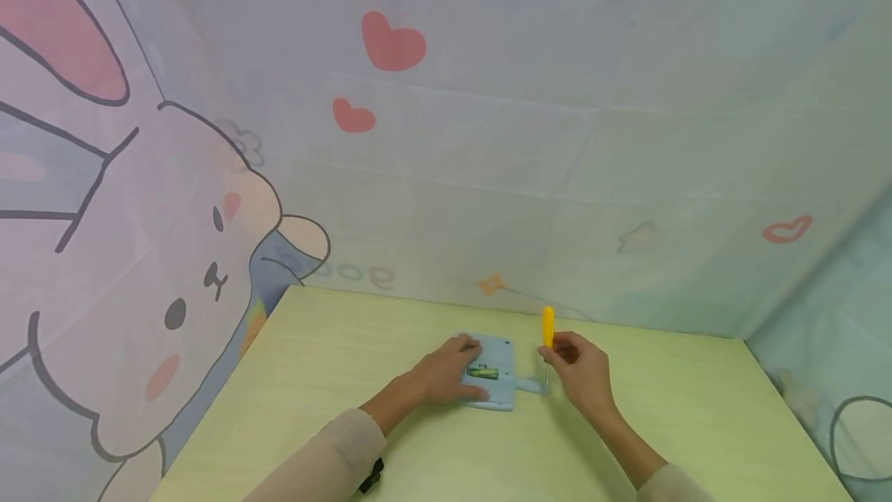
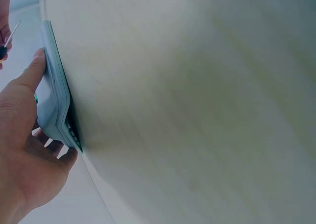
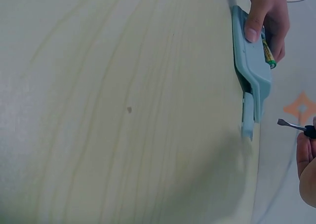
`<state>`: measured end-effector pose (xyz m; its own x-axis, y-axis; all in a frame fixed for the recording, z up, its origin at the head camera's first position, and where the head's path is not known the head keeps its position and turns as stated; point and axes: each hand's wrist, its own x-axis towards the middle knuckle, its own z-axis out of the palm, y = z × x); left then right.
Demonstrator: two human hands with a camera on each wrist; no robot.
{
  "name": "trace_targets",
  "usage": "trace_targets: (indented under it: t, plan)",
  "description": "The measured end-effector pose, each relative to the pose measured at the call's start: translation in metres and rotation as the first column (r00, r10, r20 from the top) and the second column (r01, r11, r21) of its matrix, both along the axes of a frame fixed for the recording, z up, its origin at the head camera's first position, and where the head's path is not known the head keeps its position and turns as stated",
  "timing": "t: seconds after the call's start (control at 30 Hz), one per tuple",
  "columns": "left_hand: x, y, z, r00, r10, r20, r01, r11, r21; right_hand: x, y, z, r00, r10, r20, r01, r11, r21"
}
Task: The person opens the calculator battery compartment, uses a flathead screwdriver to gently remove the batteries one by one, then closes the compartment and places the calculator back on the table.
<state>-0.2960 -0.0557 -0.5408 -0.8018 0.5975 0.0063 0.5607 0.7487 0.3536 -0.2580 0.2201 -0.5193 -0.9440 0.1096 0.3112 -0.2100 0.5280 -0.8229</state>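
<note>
A flat light-blue plastic device (image 1: 500,393) lies back side up on the table. A green battery (image 1: 484,373) shows in its open recess, and a narrow light-blue piece (image 1: 530,385) sticks out to the right. My left hand (image 1: 446,372) holds the device by its left part; in the left wrist view the thumb is on the back, fingers curled at the edge, and small key-like bumps show underneath. My right hand (image 1: 584,370) pinches a yellow-handled screwdriver (image 1: 548,326) upright, tip downward beside the end of the narrow piece. Its flat blade (image 3: 289,124) shows in the right wrist view.
The pale yellow-green table (image 1: 334,362) meets a printed cloth backdrop (image 1: 488,138) at its far edge. A small black object (image 1: 372,477) lies by the left sleeve. On the right, a dark loop (image 1: 864,440) shows beyond the table edge.
</note>
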Motion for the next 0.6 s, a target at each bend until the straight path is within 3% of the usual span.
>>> trace_targets:
  t: [0.6]
  plan:
    - [0.002,0.000,0.003,1.000,0.000,0.006,0.000,1.000,-0.001,-0.001,0.012,-0.008,0.999,-0.030,0.017,0.029,0.999,0.020]
